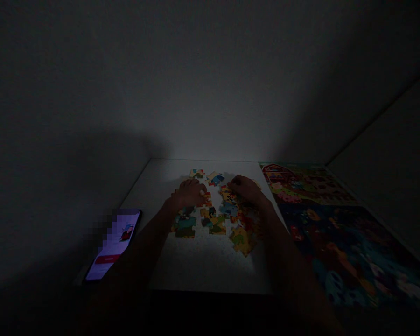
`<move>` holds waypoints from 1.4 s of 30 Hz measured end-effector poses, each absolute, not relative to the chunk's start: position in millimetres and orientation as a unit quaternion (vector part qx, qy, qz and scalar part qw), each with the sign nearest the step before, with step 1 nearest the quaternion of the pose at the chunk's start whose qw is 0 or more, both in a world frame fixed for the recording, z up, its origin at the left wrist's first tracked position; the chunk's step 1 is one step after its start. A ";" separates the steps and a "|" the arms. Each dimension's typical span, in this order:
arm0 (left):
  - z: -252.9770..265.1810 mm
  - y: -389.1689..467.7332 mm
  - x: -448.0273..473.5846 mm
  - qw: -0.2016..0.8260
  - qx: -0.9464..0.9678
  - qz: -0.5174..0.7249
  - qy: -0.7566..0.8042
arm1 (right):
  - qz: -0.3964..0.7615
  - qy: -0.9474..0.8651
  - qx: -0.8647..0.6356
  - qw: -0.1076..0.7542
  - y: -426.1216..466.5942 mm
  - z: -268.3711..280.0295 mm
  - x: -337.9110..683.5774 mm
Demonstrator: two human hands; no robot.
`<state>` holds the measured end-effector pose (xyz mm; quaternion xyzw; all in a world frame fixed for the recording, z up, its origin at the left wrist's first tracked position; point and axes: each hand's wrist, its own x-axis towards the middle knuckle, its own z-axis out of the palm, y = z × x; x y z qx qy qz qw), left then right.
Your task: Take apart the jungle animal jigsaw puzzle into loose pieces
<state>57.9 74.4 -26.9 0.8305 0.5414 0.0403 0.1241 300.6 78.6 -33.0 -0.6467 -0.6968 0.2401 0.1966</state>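
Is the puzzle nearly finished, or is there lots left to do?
Lots left. Only small clumps of joined puzzle pieces lie on the white table, with gaps between them. The left hand and right hand both rest on pieces at the far side. Two big printed pictures lie to the right, and a lit phone to the left.

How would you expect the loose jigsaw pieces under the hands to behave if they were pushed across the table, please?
The jigsaw pieces look flat and thin, so they would probably slide, not roll or tip. They seem small and light, so the left hand could easily scatter them. Joined clusters may separate on the white table.
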 end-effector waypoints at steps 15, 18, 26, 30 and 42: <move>-46.0 132.2 88.5 0.138 0.796 0.157 0.568 | 0.180 -0.634 -0.646 0.384 93.1 -61.6 299.0; -44.5 130.3 83.7 0.148 0.777 0.175 0.586 | 0.173 -0.555 -0.662 0.473 96.8 -57.4 310.9; -45.8 62.3 51.0 0.128 0.785 0.126 0.593 | 0.230 -0.556 -0.663 0.446 56.5 -17.2 356.6; -59.6 6.2 43.8 0.116 0.796 0.107 0.585 | 0.237 -0.700 -0.629 0.240 -17.9 -36.6 340.0; -62.5 -52.9 48.3 0.033 0.849 0.141 0.507 | 0.109 -0.729 -0.662 0.136 -16.6 -58.0 303.7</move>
